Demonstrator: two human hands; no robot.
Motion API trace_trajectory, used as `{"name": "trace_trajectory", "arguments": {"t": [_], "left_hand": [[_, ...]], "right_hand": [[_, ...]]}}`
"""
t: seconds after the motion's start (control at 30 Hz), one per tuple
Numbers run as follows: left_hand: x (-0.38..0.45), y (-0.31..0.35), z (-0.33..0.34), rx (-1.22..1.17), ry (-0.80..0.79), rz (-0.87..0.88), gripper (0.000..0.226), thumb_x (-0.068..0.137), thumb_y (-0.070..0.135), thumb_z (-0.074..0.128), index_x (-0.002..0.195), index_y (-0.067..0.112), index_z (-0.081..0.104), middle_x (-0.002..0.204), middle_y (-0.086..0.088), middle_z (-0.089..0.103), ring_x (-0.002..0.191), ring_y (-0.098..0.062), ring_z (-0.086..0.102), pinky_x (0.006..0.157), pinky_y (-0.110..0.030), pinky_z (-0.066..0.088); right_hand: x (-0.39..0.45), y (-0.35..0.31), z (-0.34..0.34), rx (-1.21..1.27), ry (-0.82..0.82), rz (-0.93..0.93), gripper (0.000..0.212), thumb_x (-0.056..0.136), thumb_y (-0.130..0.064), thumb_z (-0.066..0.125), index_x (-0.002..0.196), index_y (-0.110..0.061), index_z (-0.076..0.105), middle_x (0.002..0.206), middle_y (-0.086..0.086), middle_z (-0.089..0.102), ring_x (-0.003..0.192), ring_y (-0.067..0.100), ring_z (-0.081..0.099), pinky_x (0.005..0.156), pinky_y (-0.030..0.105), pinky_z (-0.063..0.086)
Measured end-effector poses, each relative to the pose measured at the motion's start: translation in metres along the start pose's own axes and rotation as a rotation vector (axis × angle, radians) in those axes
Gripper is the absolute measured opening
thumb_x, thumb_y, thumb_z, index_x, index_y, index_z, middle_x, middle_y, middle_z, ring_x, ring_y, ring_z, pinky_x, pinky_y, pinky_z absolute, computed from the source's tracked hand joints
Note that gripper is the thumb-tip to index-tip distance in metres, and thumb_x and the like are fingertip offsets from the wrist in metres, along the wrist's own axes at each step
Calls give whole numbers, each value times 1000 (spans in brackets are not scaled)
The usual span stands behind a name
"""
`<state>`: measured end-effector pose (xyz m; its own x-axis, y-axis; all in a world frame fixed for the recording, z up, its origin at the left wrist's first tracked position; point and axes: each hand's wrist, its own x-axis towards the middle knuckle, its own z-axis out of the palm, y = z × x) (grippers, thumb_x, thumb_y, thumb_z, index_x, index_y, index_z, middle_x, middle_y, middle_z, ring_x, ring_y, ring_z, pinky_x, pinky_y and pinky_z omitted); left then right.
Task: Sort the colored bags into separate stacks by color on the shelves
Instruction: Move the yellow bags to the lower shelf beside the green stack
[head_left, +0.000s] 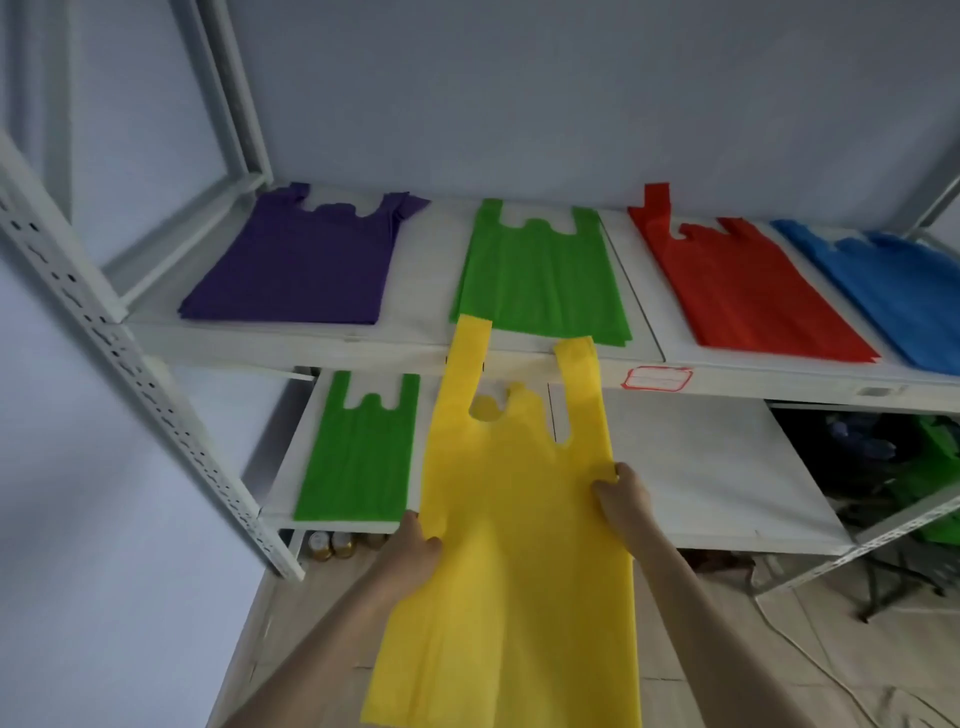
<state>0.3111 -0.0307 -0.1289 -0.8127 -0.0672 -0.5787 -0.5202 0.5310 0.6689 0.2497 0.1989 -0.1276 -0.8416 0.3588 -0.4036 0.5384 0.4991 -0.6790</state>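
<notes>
I hold a yellow bag (511, 545) flat in front of the shelves, handles pointing away from me. My left hand (415, 551) pinches its left edge and my right hand (621, 501) pinches its right edge. On the upper shelf (415, 291) lie a purple stack (296, 265), a green stack (540, 275), a red stack (737, 291) and a blue stack (893, 296), left to right. A single green bag (361, 452) lies at the left of the lower shelf (701, 478). The yellow bag's handles overlap the upper shelf's front edge and cover part of the lower shelf.
A white perforated upright (130, 364) slants down the left side. Gold-capped jars (330, 543) stand on the floor under the lower shelf. A dark heap with green fabric (893, 467) sits at the right below the upper shelf. A red-bordered label (657, 378) marks the shelf front.
</notes>
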Motion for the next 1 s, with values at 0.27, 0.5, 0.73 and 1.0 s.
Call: {"name": "trace_trajectory", "arguments": {"t": [0.27,0.5,0.73,1.0], "left_hand": [[56,-39,28,-53,-59,-25,51,93,5,37,142,15,24,84,8,49,62,-9,46,56,-22,37],[206,-35,27,-15,14,-57,44,97,10,37,139,2,31,115,-11,55,70,-11,47,59,-24,38],[363,-17,21,-73,85,58,47,93,12,42,140,3,36,130,-18,54,98,-27,57,66,-27,43],[535,-88,68,-108,214,173,40,94,15,43,133,6,40,125,-16,57,107,-31,60,92,-42,49]], "right_hand": [[48,42,47,-50,-70,115,40,91,-4,38,130,-1,45,121,22,56,98,32,53,82,39,45],[178,19,113,-46,-35,61,44,91,-2,40,135,0,41,130,23,51,111,37,52,88,42,45],[343,-9,173,-3,13,-110,36,83,4,44,117,10,54,101,26,55,92,26,52,70,30,36],[481,29,261,94,182,-288,42,88,-3,50,130,5,46,130,28,52,120,40,50,96,46,42]]}}
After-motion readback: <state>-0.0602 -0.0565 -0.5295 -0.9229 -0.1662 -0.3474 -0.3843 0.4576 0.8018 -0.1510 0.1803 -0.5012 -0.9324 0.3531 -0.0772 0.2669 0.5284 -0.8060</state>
